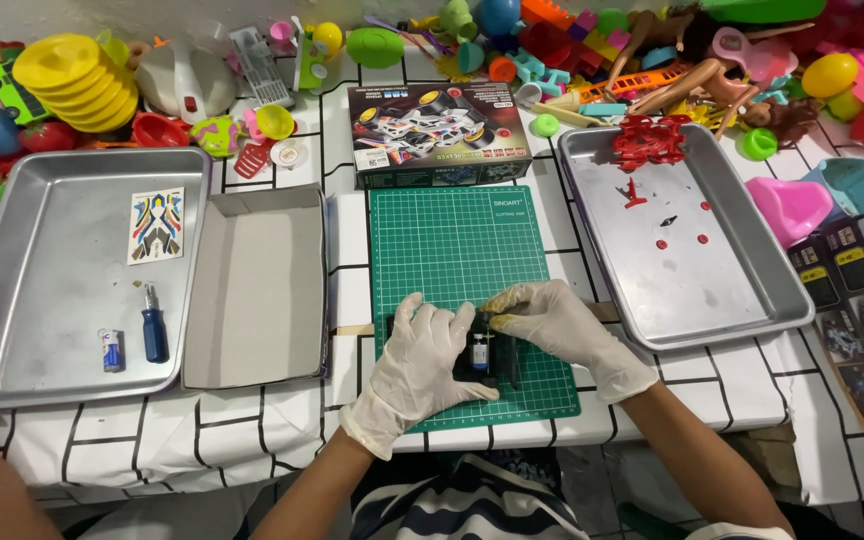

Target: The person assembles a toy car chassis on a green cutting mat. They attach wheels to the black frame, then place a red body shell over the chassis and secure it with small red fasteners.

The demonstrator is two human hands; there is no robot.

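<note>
A small black toy car chassis point(482, 352) is held on the green cutting mat point(452, 250), near its front edge, by two hands in white gloves. The left hand point(422, 360) is laid over the left part of the chassis, with the fingers curled down on it. The right hand point(552, 318) is closed on the upper right part of the chassis, the fingertips being pressed at its top. A small battery with a blue band point(479, 352) is seen inside the chassis, between the two hands.

On the worktop point(252, 430), a metal tray point(12, 380) is placed at the left; a sticker sheet point(156, 225), a blue screwdriver point(154, 325) and a second small battery point(111, 350) are lying in it. Just beside it an open grey box lid point(257, 290) is found. Behind the mat the kit box point(437, 135) is standing. At the right, another metal tray point(752, 300) is holding a red plastic part frame point(649, 142) and some small red pieces point(664, 243). Many colourful toys point(572, 40) are piled along the far edge.
</note>
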